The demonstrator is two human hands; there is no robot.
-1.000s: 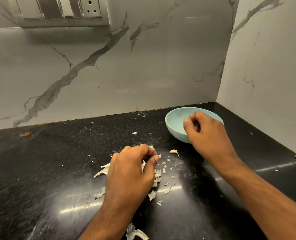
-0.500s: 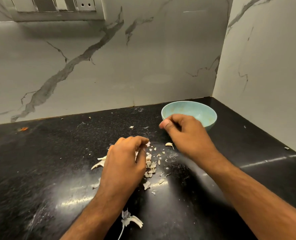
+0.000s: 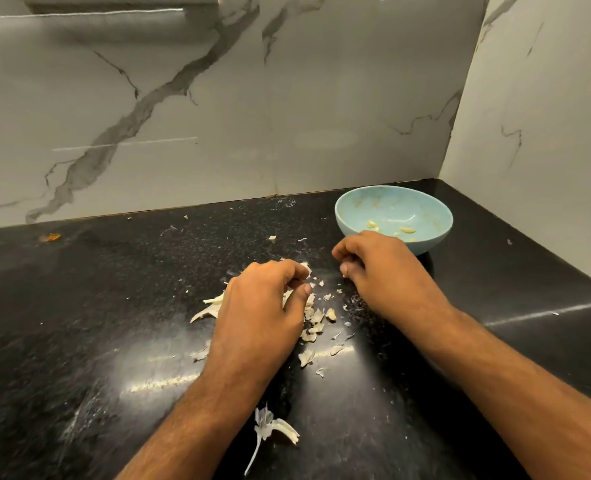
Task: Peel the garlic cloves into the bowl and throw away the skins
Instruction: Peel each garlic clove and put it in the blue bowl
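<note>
A light blue bowl (image 3: 356, 216) stands on the black counter near the back right corner, with a few peeled garlic cloves (image 3: 407, 230) inside. My left hand (image 3: 263, 306) rests on the counter over a scatter of garlic skins (image 3: 316, 320). Its fingers are curled around a pale piece of garlic (image 3: 306, 268) that peeks out at the fingertips. My right hand (image 3: 380, 268) hovers just left of and in front of the bowl. Its fingers are curled in, with nothing visible in them. The two hands are a short gap apart.
A larger papery skin with a stem (image 3: 273, 427) lies beside my left forearm. The marble walls (image 3: 218, 116) close off the counter behind and at the right. An orange scrap (image 3: 50, 237) lies at the back left. Small skin flecks dot the counter (image 3: 79, 341).
My right hand has drawn back from over the bowl, leftward and toward my left hand. The left hand has stayed on the skins. The bowl's inside shows now.
</note>
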